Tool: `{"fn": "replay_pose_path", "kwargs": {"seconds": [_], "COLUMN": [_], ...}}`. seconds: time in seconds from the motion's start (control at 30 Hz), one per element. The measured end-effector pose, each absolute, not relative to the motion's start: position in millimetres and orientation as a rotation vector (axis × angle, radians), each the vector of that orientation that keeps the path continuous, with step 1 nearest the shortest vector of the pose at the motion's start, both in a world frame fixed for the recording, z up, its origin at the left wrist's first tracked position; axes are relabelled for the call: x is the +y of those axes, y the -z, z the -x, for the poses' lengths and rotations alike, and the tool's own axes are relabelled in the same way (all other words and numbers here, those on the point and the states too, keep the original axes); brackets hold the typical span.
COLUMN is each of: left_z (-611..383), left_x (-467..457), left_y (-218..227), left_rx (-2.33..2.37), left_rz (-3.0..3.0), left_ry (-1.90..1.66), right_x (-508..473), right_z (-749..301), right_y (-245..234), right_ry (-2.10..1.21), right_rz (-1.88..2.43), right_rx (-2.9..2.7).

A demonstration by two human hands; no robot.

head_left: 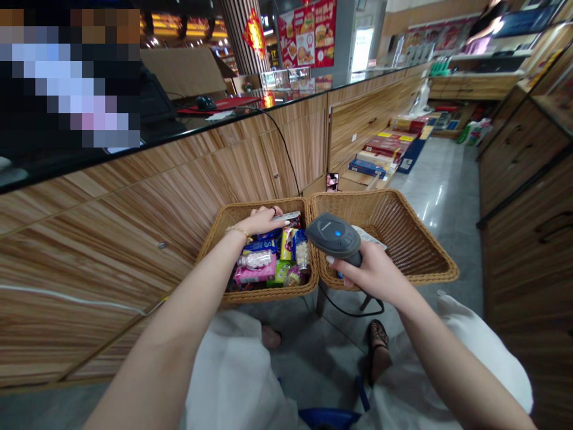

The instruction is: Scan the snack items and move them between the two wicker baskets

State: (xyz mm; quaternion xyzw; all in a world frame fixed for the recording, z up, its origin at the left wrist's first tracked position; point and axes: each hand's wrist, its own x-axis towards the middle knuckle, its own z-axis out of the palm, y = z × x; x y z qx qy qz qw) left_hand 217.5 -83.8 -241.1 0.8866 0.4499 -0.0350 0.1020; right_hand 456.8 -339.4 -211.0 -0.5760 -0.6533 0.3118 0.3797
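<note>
Two hands over a pair of wicker baskets, one with a scanner.

Head view: the left hand [262, 221], fingers open and nearly flat, rests on snack packets [268, 263] in the left basket [212, 239]. The right hand [373, 273], fingers closed round its handle, holds a corded barcode scanner [333, 236] over the right basket [421, 263], a white slip [369, 236] just behind it. The wood-fronted desk [179, 203] runs alongside.

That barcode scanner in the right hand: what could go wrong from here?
The cord of the barcode scanner loops below the wicker baskets and might snag, jerking it from the right hand. The left basket is packed nearly to its rim, so items might spill as the left hand works there.
</note>
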Motion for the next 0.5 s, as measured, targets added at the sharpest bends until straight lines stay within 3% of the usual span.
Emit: {"fn": "replay_pose_path", "kwargs": {"seconds": [0.5], "left_z": [-211], "left_x": [-84], "left_y": [254], "left_rx": [1.310], "left_rz": [-2.488], "left_ry": [-0.115], "right_x": [-340], "right_z": [-455], "right_y": [210], "right_ry": [-0.789], "right_rz": [1.486], "right_rx": [-1.668]}}
